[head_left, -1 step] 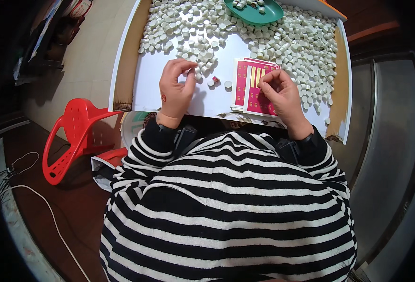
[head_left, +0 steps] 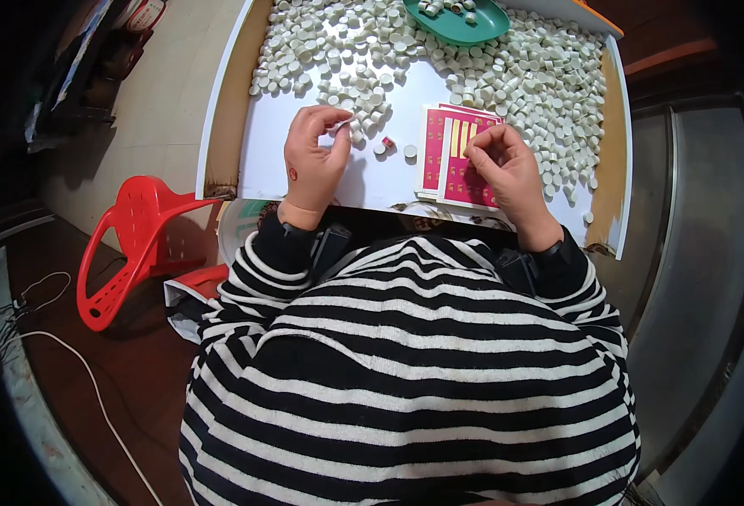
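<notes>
A small white cap (head_left: 344, 126) is pinched between the thumb and fingers (head_left: 331, 118) of the left hand (head_left: 314, 160), raised just over the white desk (head_left: 262, 160); the right hand (head_left: 504, 164) is curled with fingers (head_left: 475, 150) closed on a yellow strip of the pink sticker sheets (head_left: 439, 156) beneath it; a red-marked cap (head_left: 387, 142) lies between the hands; no change from the earlier frame is seen; the white cap pile (head_left: 523, 76) lies beyond.

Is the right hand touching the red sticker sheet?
Touching. In the head view the right hand rests on the red sticker sheet, fingertips pinched at its yellow strips.
</notes>
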`<state>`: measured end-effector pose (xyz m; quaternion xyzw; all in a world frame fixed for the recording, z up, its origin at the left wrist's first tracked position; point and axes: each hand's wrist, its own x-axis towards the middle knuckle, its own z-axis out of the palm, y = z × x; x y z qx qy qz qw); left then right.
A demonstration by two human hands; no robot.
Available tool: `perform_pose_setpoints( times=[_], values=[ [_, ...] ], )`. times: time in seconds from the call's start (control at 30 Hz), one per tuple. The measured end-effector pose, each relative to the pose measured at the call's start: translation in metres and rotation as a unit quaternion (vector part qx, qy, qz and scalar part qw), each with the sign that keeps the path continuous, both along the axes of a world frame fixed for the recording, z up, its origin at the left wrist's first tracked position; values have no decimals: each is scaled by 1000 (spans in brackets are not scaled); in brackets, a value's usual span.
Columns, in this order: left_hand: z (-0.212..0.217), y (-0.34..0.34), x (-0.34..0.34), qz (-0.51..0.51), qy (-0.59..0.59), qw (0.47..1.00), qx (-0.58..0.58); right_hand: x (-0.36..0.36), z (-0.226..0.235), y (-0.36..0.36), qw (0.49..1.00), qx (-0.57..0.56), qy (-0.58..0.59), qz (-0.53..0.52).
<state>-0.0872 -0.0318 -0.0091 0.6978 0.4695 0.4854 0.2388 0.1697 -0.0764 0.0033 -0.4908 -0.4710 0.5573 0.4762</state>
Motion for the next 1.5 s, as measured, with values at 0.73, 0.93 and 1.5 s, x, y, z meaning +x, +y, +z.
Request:
perform_pose_setpoints(
  times=[0.73,0.93,1.5],
  values=[
    [25,6,30,-53,121,991,38,19,6,8,836,235,-495,-35],
    [32,-10,37,-164,-273,914,-252,16,-3,17,825,268,-497,-26],
    [35,-18,45,-184,-148,935,-264,17,-13,21,834,279,-475,-42]
  ],
)
